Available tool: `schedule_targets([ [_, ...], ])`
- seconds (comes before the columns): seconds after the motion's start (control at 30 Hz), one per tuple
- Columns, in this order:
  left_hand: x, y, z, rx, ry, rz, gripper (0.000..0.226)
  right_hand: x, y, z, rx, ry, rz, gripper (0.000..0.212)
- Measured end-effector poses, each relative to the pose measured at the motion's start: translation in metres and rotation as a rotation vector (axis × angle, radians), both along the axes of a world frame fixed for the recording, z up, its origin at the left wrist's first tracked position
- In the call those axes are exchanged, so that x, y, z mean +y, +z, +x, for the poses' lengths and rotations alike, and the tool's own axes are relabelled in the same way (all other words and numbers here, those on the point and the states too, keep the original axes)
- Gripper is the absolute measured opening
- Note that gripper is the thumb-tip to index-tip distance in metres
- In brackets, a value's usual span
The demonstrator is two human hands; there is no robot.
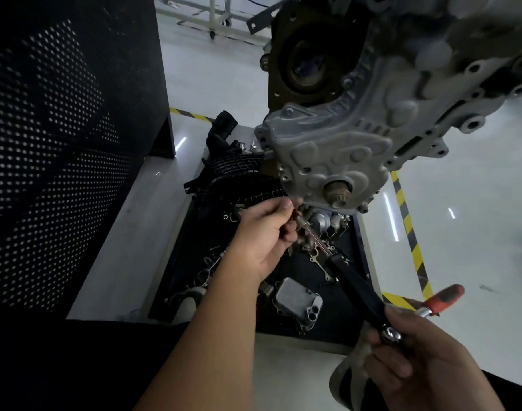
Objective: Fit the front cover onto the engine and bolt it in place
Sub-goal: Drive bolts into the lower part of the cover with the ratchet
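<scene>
At centre frame the left hand (268,232) pinches the tip of a long extension bar (319,241), seemingly steering its socket to a bolt under the lower edge of the front cover (328,152), which sits on the engine (402,69) at upper right. At lower right the right hand (417,360) grips the red-handled ratchet (432,304), ready to turn it.

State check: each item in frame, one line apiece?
Front cover: seated on the engine, crank snout poking through.
Ratchet: held at its head, red handle free.
Extension: on the ratchet, tip up at the cover's lower edge.
Left hand: pinches the extension tip.
Right hand: grips the ratchet head.
Parts tray: on the floor, loaded with parts.
</scene>
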State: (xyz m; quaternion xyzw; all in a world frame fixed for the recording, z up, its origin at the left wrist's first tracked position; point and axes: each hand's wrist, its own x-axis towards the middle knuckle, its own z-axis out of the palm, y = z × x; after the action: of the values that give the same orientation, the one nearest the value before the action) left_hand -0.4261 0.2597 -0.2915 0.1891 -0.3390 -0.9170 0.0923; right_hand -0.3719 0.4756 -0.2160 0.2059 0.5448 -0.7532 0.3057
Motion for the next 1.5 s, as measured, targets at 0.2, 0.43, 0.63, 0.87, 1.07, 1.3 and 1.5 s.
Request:
schedule_targets([
  [0.2,-0.016,-0.009,-0.004,0.055,-0.072,-0.171,0.026,-0.024,-0.002,-0.008,0.075,0.0,-0.021,0.013],
  [0.43,-0.04,-0.015,0.0,0.172,-0.02,-0.063,0.018,-0.042,0.0,-0.012,0.139,0.017,-0.03,0.012],
  [0.63,-0.045,-0.013,-0.003,0.158,0.022,0.005,0.013,-0.042,0.001,-0.017,0.157,0.027,-0.003,0.019],
  [0.87,-0.046,-0.015,-0.005,0.118,0.012,-0.025,0.033,-0.042,0.0,-0.019,0.153,0.096,0.0,0.055],
  [1.07,-0.051,-0.019,-0.002,0.096,-0.012,-0.146,0.036,-0.039,-0.001,-0.019,0.135,0.147,-0.002,0.071],
  [1.3,-0.076,-0.013,0.006,0.026,-0.137,-0.496,0.027,-0.03,0.008,-0.026,0.356,0.182,0.267,0.087],
  [1.5,-0.076,-0.004,-0.001,0.036,-0.046,-0.301,0.03,-0.056,0.012,-0.01,0.365,0.148,0.29,0.036],
])
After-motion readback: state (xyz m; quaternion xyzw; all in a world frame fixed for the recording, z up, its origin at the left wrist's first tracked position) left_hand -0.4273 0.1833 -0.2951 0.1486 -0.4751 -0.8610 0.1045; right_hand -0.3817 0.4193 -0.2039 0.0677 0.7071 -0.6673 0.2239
